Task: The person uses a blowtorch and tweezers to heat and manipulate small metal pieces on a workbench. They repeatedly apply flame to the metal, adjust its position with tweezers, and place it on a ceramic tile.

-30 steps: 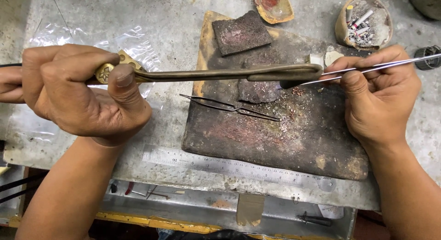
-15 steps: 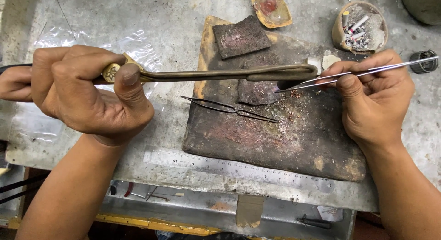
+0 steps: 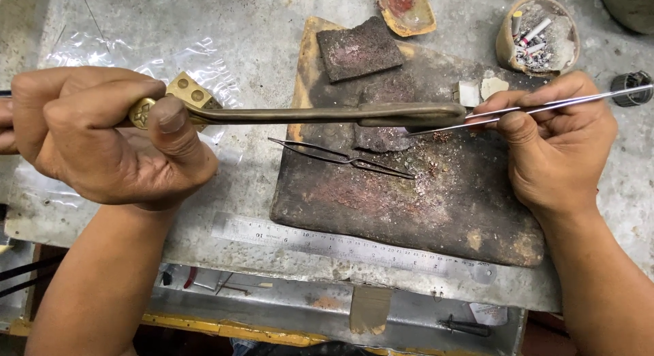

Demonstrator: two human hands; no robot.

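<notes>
Hands gripped tools over the dark scorched block (image 3: 422,213) on the tabletop (image 3: 225,29): left hand (image 3: 102,141) closed round the long, stiff brass torch pipe (image 3: 306,114), probably heavy, right hand (image 3: 558,145) pinching thin, light steel tweezers (image 3: 545,105) near the middle.

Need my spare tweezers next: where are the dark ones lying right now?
The dark tweezers lie mid-frame on the scorched soldering board, just below the torch nozzle, between both hands and untouched.

brass-brown torch (image 3: 306,115), silver tweezers (image 3: 545,105) — charred, speckled block (image 3: 409,206)
</notes>
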